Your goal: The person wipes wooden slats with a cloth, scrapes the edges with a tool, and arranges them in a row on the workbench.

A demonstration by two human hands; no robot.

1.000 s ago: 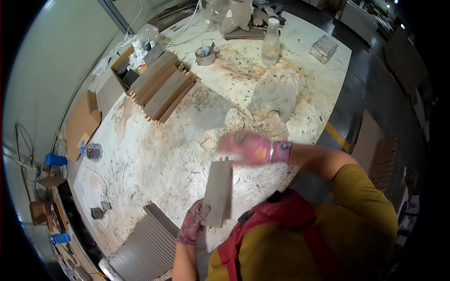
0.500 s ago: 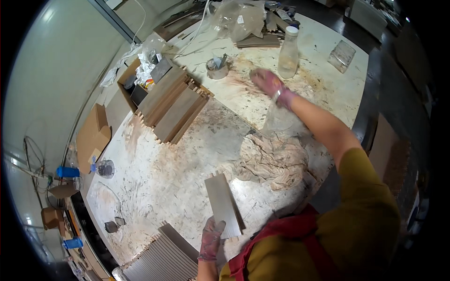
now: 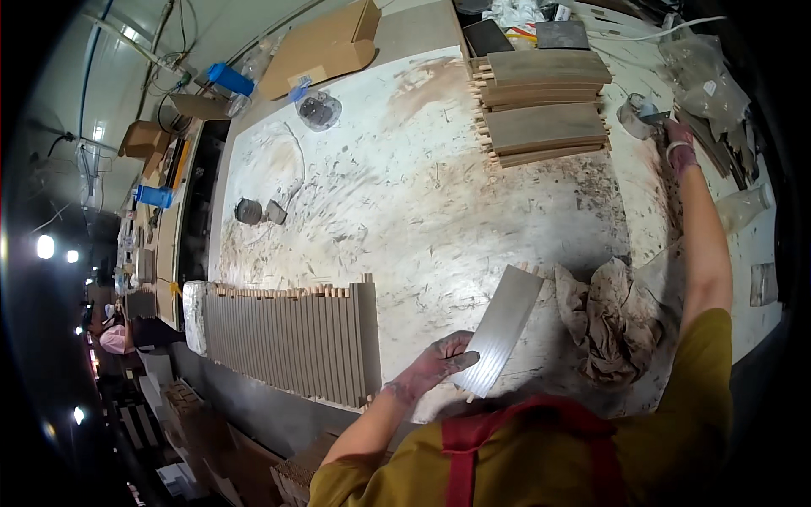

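Moving from near the bottle (image 3: 743, 209) to the round tub (image 3: 630, 117), your right hand (image 3: 681, 147) reaches its scraper (image 3: 656, 117); I cannot tell whether those fingers pinch it. That leaves your left hand (image 3: 435, 365) alone pinching the grey board (image 3: 507, 323) above the smeared table (image 3: 405, 211); a carton (image 3: 319, 46) lies by the wall (image 3: 241, 29).
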